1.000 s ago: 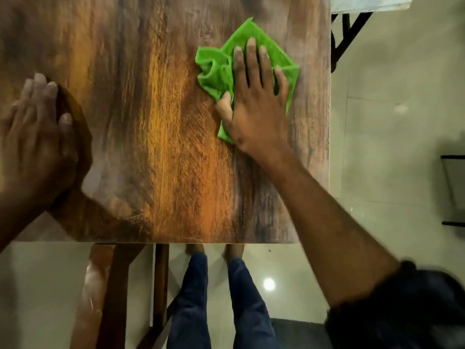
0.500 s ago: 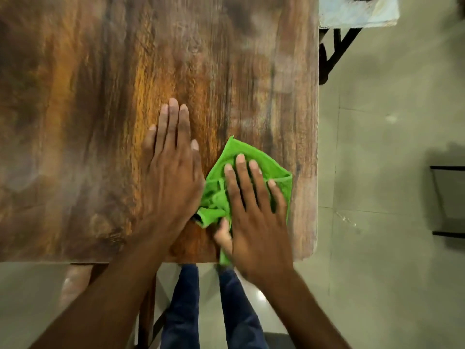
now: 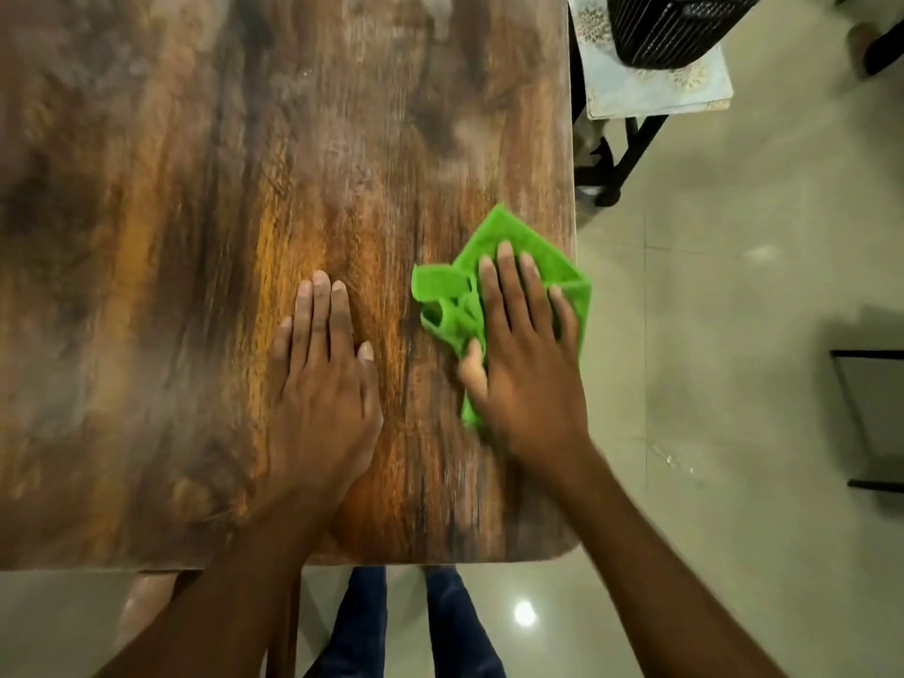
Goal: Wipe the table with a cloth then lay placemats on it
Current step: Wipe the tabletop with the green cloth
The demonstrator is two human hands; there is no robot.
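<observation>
Cloth half hidden under flat right hand — left hand flat on table

black basket, tiled floor, dark frame

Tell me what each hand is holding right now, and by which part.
Nothing is gripped. The right hand presses flat on the middle of the green cloth, fingers straight. The left hand rests flat on the bare table.
</observation>
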